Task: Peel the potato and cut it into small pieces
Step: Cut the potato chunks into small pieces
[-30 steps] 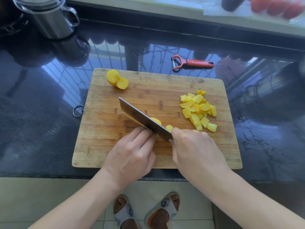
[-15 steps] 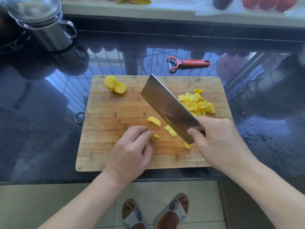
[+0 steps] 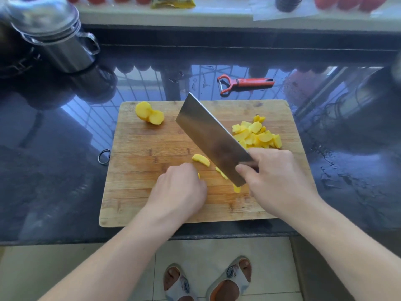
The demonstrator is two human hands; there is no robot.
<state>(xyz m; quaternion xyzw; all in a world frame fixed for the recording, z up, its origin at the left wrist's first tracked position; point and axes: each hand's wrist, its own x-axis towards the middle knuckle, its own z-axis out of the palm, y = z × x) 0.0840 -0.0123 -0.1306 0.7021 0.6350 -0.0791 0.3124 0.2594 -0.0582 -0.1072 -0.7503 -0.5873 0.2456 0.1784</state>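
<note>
Head view: cleaver [image 3: 213, 137] now further off cutting board [image 3: 134, 192].

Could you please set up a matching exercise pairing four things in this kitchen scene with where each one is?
Things:
1. cleaver
2. peeler
3. pile of small pieces
4. uncut potato chunk

Places:
A. far left corner of the cutting board
B. on the dark counter beyond the board
C. right side of the board
D. gripped in the right hand, raised above the board

Pairs: 1-D, 2-B, 3-C, 4-A
</note>
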